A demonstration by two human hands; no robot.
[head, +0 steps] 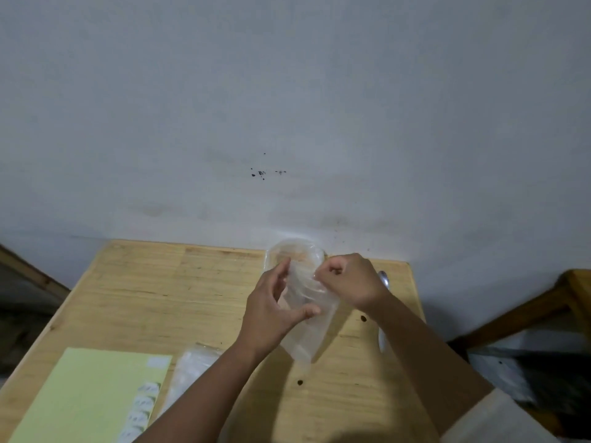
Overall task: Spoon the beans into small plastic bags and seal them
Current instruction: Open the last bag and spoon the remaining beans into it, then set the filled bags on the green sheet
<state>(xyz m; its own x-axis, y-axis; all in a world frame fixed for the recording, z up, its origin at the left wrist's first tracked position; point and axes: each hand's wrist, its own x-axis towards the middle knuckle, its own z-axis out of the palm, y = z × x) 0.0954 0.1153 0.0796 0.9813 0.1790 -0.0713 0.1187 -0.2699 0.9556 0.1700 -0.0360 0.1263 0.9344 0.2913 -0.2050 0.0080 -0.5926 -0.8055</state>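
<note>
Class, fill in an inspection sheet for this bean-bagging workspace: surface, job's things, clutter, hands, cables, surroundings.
Surface: wooden table, dark knots.
Job's things: clear plastic bag held up; clear container behind; spoon at right; stack of bags.
Clutter: pale green sheet.
Hands: left hand and right hand pinch the bag's mouth.
Cables: nothing seen.
Surroundings: grey wall, small dark specks; wooden furniture at right.

Your one head-worn wide-angle camera looks forward and down from above the desk (134,298), close over your hands (271,311), facing the pale wall (287,91) that fills the upper frame.
</note>
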